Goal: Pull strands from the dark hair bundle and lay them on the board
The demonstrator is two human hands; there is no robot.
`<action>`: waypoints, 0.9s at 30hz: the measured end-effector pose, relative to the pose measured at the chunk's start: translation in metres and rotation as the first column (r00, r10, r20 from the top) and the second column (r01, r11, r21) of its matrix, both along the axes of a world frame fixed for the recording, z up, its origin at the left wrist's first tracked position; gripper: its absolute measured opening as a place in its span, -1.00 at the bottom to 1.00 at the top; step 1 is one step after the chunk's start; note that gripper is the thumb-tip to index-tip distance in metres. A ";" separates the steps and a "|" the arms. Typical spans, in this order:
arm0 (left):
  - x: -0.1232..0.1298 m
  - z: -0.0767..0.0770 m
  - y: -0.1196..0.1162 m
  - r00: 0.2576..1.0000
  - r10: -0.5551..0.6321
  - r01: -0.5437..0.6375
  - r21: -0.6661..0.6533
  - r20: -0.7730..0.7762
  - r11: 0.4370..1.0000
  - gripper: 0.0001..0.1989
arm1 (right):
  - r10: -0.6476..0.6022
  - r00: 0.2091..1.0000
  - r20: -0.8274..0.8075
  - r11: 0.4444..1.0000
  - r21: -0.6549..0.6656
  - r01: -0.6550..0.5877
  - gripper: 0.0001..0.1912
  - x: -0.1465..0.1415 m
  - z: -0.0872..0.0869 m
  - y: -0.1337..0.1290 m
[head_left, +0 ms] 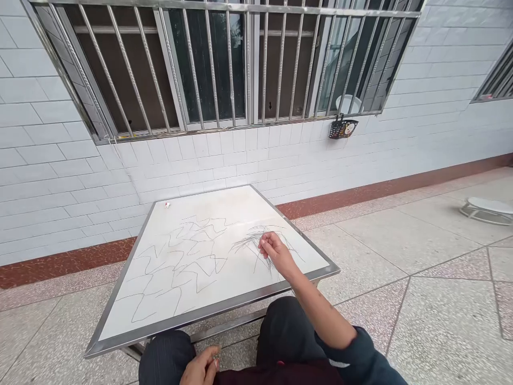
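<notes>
A white table [236, 200] with a grey metal rim stands before me. Over its right part, my right hand [272, 250] has its fingers pinched together above a pile of thin dark wires [250, 239]. Whether a wire is between the fingertips is too small to make out. Bent, zigzag wires [196, 256] lie spread across the left and middle of the tabletop. Low in the view, my left hand [201, 367] rests by my lap, its fingers curled; what they hold, if anything, is hidden.
A small red and white object [167, 205] lies near the table's far left corner. Behind are a tiled wall [180, 166] and a barred window [208, 64], with a black basket [341, 129] hanging from it. A round white stool [489, 206] stands at far right.
</notes>
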State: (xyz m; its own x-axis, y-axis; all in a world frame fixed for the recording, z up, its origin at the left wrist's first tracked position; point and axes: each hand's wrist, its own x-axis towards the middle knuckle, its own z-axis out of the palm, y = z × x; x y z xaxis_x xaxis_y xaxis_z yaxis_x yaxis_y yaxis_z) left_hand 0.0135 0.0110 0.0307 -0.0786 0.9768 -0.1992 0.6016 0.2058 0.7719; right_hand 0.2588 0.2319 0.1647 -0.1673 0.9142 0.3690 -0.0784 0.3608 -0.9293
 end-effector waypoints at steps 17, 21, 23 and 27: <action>0.024 0.151 0.017 0.854 -0.051 -0.069 0.211 0.518 0.975 -0.60 | 0.640 0.514 -0.571 0.371 -0.355 -0.858 -0.84 -0.039 -0.002 -0.137; 0.026 0.134 0.012 0.856 0.006 -0.126 0.198 0.516 0.972 -0.68 | 0.588 0.489 -0.644 0.304 -0.385 -0.871 -0.87 -0.038 -0.011 -0.140; 0.025 0.130 0.009 0.874 0.033 -0.173 0.248 0.485 0.953 -0.75 | 0.572 0.510 -0.642 0.302 -0.413 -0.859 -0.87 -0.039 -0.015 -0.141; 0.025 0.129 0.005 0.865 0.047 -0.181 0.222 0.500 0.958 -0.74 | 0.629 0.571 -0.528 0.358 -0.455 -0.815 -0.85 -0.040 -0.017 -0.142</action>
State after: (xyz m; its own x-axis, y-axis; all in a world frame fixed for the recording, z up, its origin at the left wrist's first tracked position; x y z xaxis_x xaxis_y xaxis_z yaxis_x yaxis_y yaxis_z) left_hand 0.0382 0.0157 0.1594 -0.1515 0.9884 0.0112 0.1215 0.0074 0.9926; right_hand 0.2192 0.0900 0.1480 -0.8768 0.4766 -0.0632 -0.2485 -0.5618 -0.7891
